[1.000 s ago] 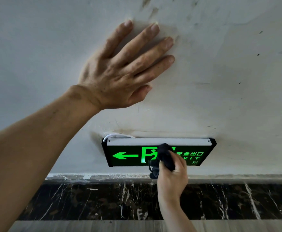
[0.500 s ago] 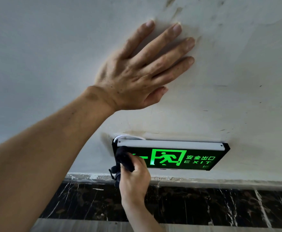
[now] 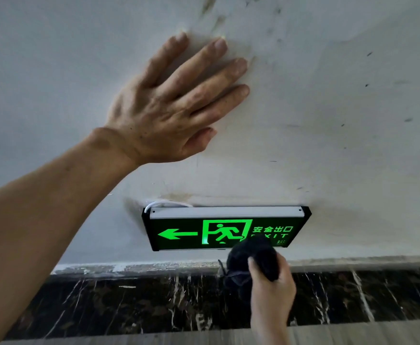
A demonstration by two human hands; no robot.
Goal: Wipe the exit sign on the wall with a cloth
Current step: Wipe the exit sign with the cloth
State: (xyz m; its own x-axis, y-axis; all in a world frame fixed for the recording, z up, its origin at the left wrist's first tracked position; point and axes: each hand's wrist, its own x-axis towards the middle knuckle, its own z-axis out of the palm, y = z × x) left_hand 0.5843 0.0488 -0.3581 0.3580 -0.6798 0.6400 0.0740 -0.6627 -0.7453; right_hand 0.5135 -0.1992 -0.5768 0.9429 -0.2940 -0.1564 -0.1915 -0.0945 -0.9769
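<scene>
A lit green exit sign (image 3: 204, 232) with a left arrow, a running figure and the word EXIT hangs low on the white wall. My right hand (image 3: 272, 292) grips a bunched black cloth (image 3: 251, 255) and presses it on the sign's lower right edge, covering part of the EXIT lettering. My left hand (image 3: 174, 108) lies flat on the wall above the sign, fingers spread, holding nothing.
The white wall (image 3: 341, 120) is scuffed and stained. A white cable (image 3: 164, 203) loops out behind the sign's top left corner. Below the sign runs a dark marble skirting (image 3: 129, 305), then a pale floor strip (image 3: 154, 338).
My right hand has slid the cloth from the sign's left end to its lower right part. My left hand stays flat on the wall.
</scene>
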